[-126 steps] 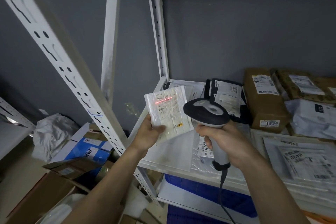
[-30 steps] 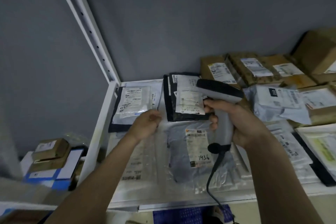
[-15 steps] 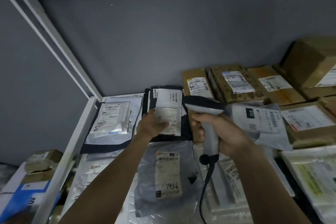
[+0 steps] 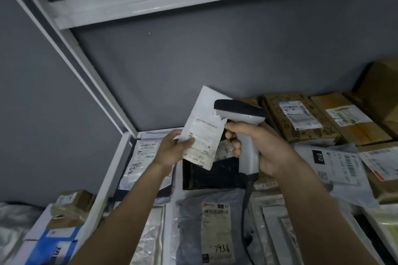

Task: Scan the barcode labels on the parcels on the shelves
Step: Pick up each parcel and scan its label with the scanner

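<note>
Grey wall backs the shelf. Left hand pinches a parcel above its back-left corner; right hand grips the scanner aimed there. No beam shows; many parcels probably remain.

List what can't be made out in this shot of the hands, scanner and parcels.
- Head view: print on the white parcel in the left hand is too blurred to read.
- Scanner window faces away; no beam is visible.
- Right hand covers the trigger.
- Black parcel label is mostly hidden behind the white parcel.
- Brown boxes are cut off by the right edge.
</note>
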